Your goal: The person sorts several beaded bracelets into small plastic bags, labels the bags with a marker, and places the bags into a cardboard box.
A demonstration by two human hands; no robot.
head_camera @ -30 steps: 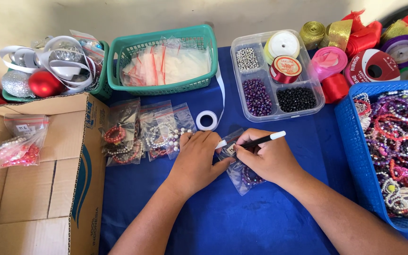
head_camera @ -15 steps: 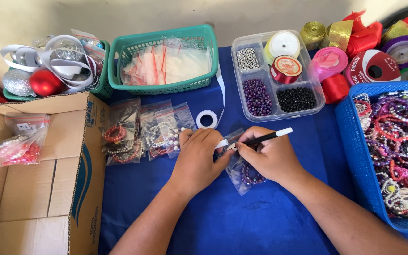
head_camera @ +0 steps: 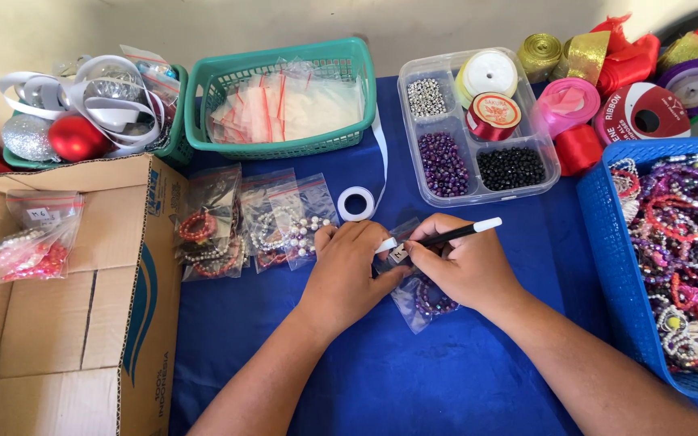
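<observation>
Blue cloth table, crowded with baskets, ribbon spools and beads.

At near centre the left hand [head_camera: 347, 270] presses flat, fingers together, on a small clear bag [head_camera: 422, 297] holding a purple bracelet; the right hand [head_camera: 464, 266], fingers curled tight round a black pen [head_camera: 456, 235], sets its tip on the bag's white label [head_camera: 398, 254]. Filled bags [head_camera: 252, 222] lie just left.

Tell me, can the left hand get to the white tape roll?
Probably yes. The tape roll lies on the blue cloth just beyond the left hand, with nothing between them. That hand is pressing down the small bag now, so it must let go first.
</observation>
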